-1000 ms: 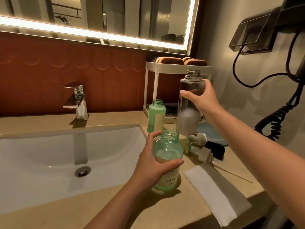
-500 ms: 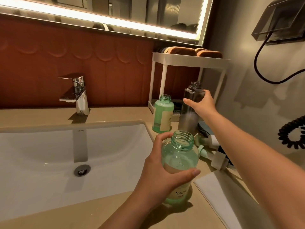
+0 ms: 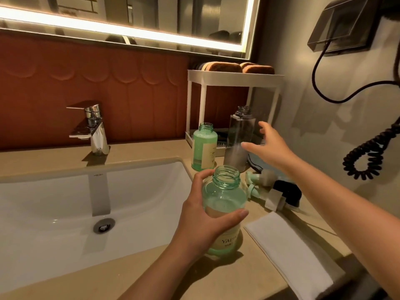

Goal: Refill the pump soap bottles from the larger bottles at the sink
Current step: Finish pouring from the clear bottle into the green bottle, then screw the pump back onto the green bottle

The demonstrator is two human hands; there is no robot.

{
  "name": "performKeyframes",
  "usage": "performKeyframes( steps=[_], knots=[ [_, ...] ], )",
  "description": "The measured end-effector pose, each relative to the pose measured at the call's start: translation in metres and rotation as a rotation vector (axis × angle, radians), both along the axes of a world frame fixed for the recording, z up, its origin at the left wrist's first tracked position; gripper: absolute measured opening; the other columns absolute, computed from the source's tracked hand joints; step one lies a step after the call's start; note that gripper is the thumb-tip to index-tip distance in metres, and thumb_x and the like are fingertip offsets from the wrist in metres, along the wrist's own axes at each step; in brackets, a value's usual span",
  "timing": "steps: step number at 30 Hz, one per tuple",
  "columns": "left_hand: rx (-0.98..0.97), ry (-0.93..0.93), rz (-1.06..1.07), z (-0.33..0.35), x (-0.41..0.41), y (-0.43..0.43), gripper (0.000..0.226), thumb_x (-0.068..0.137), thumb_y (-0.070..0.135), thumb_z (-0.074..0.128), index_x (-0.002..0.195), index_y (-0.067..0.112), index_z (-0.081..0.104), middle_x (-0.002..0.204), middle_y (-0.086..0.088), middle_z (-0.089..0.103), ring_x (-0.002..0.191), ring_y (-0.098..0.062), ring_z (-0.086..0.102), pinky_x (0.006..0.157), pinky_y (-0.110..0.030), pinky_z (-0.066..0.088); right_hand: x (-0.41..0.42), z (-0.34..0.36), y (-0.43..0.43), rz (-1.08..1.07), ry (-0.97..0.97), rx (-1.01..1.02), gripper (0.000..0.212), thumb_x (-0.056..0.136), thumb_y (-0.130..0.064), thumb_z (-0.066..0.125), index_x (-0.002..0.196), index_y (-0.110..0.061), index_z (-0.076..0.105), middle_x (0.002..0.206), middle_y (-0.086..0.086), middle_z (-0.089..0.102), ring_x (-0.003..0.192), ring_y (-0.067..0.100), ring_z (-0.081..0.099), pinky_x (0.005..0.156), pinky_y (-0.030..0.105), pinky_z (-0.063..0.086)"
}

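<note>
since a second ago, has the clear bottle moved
Yes. The clear bottle was held up level with the white shelf's top; now it stands on the counter below it, the right hand open beside it.

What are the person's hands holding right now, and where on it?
The left hand grips the open green plastic bottle around its upper body, below the neck. The right hand is open beside the smoky grey clear bottle, holding nothing.

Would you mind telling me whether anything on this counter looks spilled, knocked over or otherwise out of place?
No spill shows. The odd part is the pump heads, lying loose on their sides on the counter behind the folded white towel, while all three bottles stand open: the green bottle in the left hand, another green one and the grey bottle.
</note>
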State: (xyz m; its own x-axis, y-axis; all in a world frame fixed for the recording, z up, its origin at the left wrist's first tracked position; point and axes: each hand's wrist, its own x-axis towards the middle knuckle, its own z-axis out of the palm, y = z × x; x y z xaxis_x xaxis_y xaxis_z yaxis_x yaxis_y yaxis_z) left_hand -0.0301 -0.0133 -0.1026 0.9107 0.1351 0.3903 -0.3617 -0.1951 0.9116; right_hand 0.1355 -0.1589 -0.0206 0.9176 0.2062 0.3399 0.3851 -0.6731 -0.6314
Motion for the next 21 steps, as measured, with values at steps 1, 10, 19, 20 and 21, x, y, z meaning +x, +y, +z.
performKeyframes(
  steps=[1, 10, 19, 20, 21],
  knots=[
    [0.008, 0.001, 0.007, -0.001, 0.001, 0.0, 0.076, 0.053, 0.047, 0.081, 0.115, 0.054, 0.036, 0.113, 0.032, 0.053, 0.103, 0.007, 0.054, 0.082, -0.016, 0.05, -0.01, -0.001, -0.005, 0.017, -0.012, -0.107, 0.082, 0.083, -0.042, 0.065, 0.147, -0.018, 0.02, 0.15, 0.007, 0.028, 0.136, 0.025, 0.031, 0.108, 0.041, 0.034],
    [0.03, 0.016, -0.005, 0.005, -0.005, -0.002, 0.083, 0.051, 0.045, 0.075, 0.124, 0.038, 0.036, 0.124, 0.013, 0.051, 0.11, -0.009, 0.053, 0.089, -0.032, 0.05, -0.082, -0.014, -0.039, 0.043, 0.014, -0.737, 0.054, 0.083, -0.046, 0.061, 0.127, -0.019, 0.046, 0.117, 0.002, 0.048, 0.101, 0.02, 0.047, 0.078, 0.03, 0.041],
    [0.026, 0.017, -0.024, 0.006, -0.007, 0.0, 0.07, 0.054, 0.043, 0.076, 0.111, 0.048, 0.037, 0.118, 0.019, 0.051, 0.108, -0.005, 0.052, 0.082, -0.018, 0.046, -0.081, -0.033, -0.03, -0.052, 0.027, -0.944, 0.047, 0.08, -0.043, 0.065, 0.115, -0.013, 0.054, 0.108, 0.007, 0.057, 0.084, 0.021, 0.049, 0.066, 0.03, 0.04],
    [0.032, 0.015, -0.023, 0.005, -0.006, 0.0, 0.069, 0.057, 0.04, 0.078, 0.111, 0.048, 0.036, 0.12, 0.016, 0.05, 0.109, -0.008, 0.052, 0.083, -0.019, 0.045, -0.08, -0.033, -0.029, -0.067, 0.032, -0.952, 0.045, 0.079, -0.042, 0.066, 0.113, -0.013, 0.056, 0.104, 0.006, 0.059, 0.082, 0.02, 0.049, 0.064, 0.03, 0.04],
    [0.039, 0.011, -0.021, 0.005, -0.006, 0.001, 0.068, 0.06, 0.036, 0.079, 0.112, 0.048, 0.036, 0.123, 0.013, 0.05, 0.11, -0.01, 0.051, 0.083, -0.02, 0.045, -0.079, -0.033, -0.028, -0.081, 0.035, -0.954, 0.044, 0.078, -0.04, 0.067, 0.111, -0.014, 0.058, 0.1, 0.005, 0.06, 0.08, 0.02, 0.05, 0.063, 0.029, 0.041]
  ],
)
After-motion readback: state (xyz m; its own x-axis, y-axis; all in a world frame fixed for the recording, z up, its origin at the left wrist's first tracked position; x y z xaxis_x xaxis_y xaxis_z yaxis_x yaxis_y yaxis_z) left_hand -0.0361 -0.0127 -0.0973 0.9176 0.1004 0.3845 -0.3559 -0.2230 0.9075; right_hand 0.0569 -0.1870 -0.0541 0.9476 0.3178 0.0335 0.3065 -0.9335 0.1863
